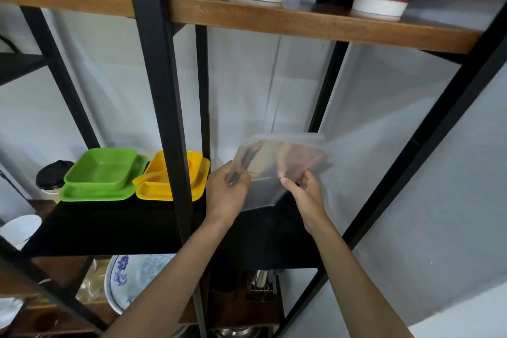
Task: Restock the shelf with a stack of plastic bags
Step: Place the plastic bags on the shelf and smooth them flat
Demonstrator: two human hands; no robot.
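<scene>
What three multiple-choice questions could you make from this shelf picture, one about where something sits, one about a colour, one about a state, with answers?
1. Where does the green tray sit?
A. Left of the yellow tray
B. On the top wooden shelf
C. In the person's hands

2. What colour is the shelf under the trays?
A. White
B. Black
C. Red

3. How is the stack of plastic bags held?
A. Lying flat, untouched
B. By one hand only
C. By both hands

Answers: 1 A, the trays stand side by side. 2 B, its surface is black. 3 C, the left hand and right hand grip its lower edge.
</scene>
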